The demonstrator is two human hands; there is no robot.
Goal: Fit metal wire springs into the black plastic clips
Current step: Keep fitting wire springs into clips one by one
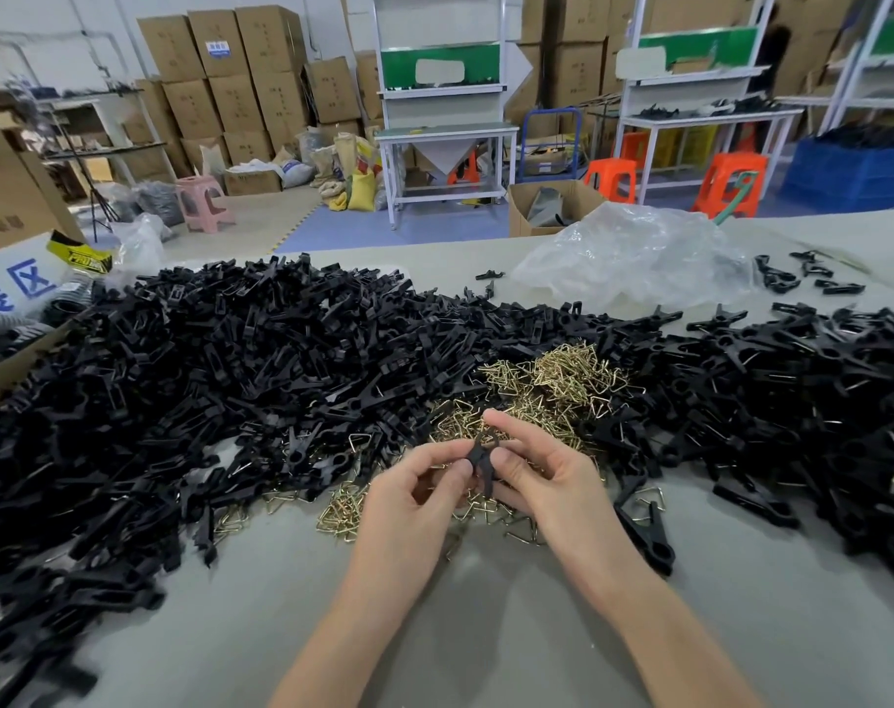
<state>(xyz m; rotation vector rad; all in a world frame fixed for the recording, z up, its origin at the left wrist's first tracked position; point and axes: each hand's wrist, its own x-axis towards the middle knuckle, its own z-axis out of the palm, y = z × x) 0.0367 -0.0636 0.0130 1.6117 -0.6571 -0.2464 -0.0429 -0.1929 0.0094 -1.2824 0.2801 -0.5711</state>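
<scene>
Just below the middle of the frame, both hands meet on one black plastic clip (pixel 483 459), held upright above the grey counter (pixel 485 631). The left hand (pixel 414 495) has its grip closed on the clip's left side, pinching it between thumb and forefinger. The right hand (pixel 541 477) pinches the right side, with its forefinger curled over the top end. Whether a wire already sits in this clip is too small to tell.

Just behind the hands lies the pile of brass wire springs (pixel 552 385), with more scattered beneath them. A heap of loose clips (pixel 220 370) fills the left and middle of the frame. The clips along the right edge (pixel 817 380) show glints of wire, so they are probably finished ones.

The step in hand looks like aligning or seating a spring in this single clip. The next move probably calls for a firm, square squeeze so the wire snaps into place without twisting the plastic. After that the clip would go aside and a fresh spring be picked from the pile.
</scene>
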